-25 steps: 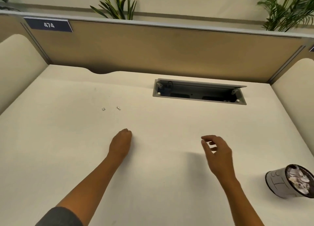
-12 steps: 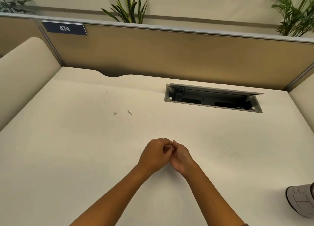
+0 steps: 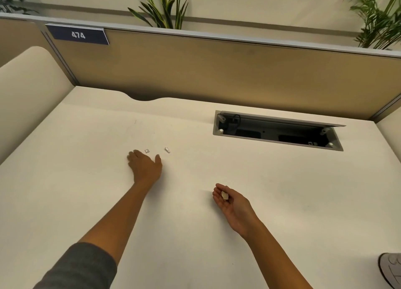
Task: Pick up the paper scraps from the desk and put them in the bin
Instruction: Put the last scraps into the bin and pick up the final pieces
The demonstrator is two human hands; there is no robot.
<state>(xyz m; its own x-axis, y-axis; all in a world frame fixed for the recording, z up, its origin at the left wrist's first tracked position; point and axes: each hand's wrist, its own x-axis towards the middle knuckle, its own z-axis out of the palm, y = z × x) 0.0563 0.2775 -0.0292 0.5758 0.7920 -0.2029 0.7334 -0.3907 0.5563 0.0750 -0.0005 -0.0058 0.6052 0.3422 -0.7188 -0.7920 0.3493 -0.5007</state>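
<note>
We have separated our hands since half a second ago: the right hand (image 3: 233, 204) now cups a collected scrap (image 3: 224, 195) palm-up, while the left hand (image 3: 145, 166), fingers spread, reaches two scraps on the desk (image 3: 65, 180). The right-hand desk scrap (image 3: 167, 150) lies lengthwise, pointing away; the left desk scrap (image 3: 147, 150) shows no clear axis.

1. The cream desk top (image 3: 86, 191) lies flat and bare between the two forearms and out to the left.
2. At the back right, a grey rectangular cable hatch (image 3: 277, 131) stands open, a recess in the surface.
3. A tan partition wall (image 3: 217, 71) closes off the rear.
4. A rounded cream side panel (image 3: 28, 89) bounds the left.
5. The white bin (image 3: 390, 271) sits at the right edge, mostly cut off.
</note>
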